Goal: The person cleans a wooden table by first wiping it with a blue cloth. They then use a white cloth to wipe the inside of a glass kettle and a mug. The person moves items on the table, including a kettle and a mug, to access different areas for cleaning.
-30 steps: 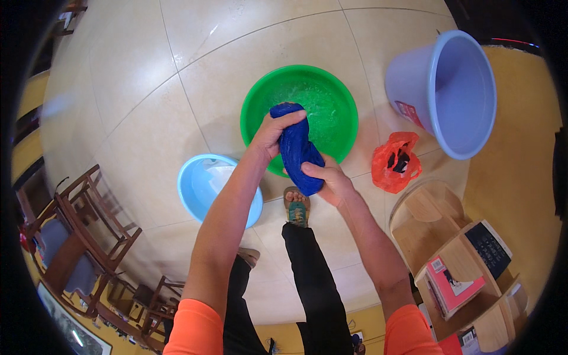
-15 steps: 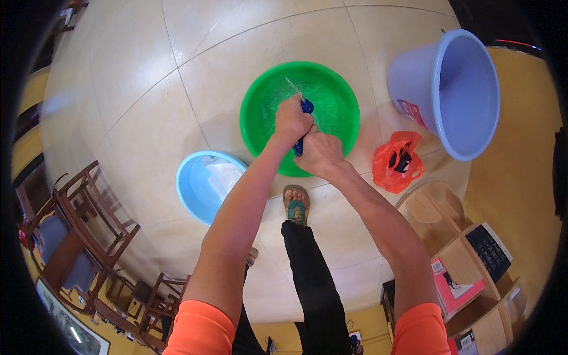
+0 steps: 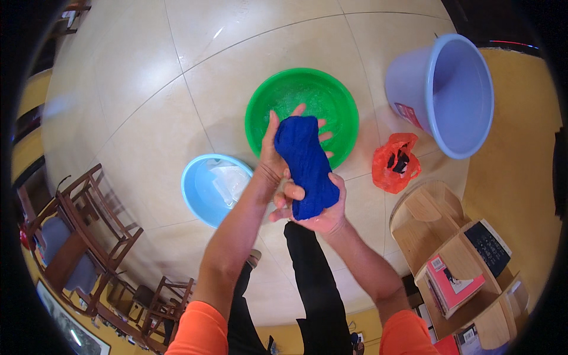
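Bright indoor light. You have pale glare upper left on the glossy cream floor tiles, a white reflection in the dark framed panel, and soft shadow beside the brown wooden chair. Ribbed royal-blue cloth reads sharp. Your fisheye bends tile seams; rim black.

left hand partly behind blue cloth, orange sleeves cut off below, bag contents — apparently dark — unclear

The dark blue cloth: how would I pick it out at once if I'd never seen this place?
Find the green basin on the floor. Over its near edge in this view, the dark blue cloth, a thick bundle, lies across the left hand and right hand. Unlike the light blue basin and lilac bucket nearby, it is fabric, not a container.
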Tool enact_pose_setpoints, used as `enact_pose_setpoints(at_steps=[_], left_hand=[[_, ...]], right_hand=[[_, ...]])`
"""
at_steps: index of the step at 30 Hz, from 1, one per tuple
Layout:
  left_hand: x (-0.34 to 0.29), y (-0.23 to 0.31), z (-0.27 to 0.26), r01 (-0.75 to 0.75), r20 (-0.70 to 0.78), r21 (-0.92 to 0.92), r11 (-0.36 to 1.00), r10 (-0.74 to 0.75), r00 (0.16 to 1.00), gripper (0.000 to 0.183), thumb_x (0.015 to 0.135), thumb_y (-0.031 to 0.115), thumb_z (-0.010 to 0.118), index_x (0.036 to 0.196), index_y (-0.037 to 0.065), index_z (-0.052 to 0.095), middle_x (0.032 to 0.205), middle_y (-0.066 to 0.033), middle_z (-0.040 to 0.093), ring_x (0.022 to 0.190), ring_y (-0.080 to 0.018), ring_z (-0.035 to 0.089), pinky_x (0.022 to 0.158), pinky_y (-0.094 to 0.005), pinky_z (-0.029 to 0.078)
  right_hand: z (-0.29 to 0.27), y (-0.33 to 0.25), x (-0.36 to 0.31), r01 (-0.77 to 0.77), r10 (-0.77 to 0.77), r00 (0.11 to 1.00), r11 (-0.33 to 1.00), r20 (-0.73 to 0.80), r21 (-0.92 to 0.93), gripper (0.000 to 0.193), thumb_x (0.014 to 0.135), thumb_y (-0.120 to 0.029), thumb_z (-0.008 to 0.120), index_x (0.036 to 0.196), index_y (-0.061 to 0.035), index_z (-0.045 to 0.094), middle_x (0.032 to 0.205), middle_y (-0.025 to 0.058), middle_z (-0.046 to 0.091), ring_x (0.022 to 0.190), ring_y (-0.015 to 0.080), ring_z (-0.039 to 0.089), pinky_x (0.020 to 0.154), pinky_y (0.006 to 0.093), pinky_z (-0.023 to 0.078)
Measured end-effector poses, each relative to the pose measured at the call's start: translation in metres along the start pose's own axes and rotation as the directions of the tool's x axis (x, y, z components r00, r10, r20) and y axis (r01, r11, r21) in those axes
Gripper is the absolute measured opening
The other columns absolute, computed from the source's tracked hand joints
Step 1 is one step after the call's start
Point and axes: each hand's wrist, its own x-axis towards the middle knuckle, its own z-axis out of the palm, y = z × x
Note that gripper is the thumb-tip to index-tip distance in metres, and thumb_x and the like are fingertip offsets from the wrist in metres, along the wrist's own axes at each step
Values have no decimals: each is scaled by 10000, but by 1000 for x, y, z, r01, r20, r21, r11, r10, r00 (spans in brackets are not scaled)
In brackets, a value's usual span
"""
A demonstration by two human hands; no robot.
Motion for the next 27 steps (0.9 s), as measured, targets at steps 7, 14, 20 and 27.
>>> enact_pose_setpoints(at_steps=[7,14,20,27], left_hand=[[3,7,18,-78,-103,46,996,83,991,310,861,374,632,945,90,540,865,-103,567,781,-233,611,679,-446,546],[25,27,24,101,-279,708,699,145,949,165,863,213,634,832,73,553,706,-60,564,599,-163,595,535,-322,519],[50,17,7,119,-59,989,-93,486,872,211,857,209,610,766,20,585,654,-146,615,627,-268,639,566,-375,510],[51,2,2,350,-62,798,-490,511,857,173,852,225,578,849,53,602,868,-205,631,813,-389,618,703,-498,485]], right_hand=[[0,7,-16,84,-62,988,984,-138,159,645,833,-368,610,1293,12,365,974,164,560,809,250,592,526,328,463],[16,-38,8,-436,-293,715,523,-634,-733,247,750,-132,713,907,-30,552,705,69,564,482,137,509,375,257,350],[-8,-59,30,-582,-494,753,-190,-436,-790,349,630,-192,713,850,37,566,716,125,623,642,196,618,586,347,485],[-40,-69,38,-615,-519,785,-591,-337,-522,447,628,-223,721,888,97,548,830,261,646,820,379,650,694,419,514]])
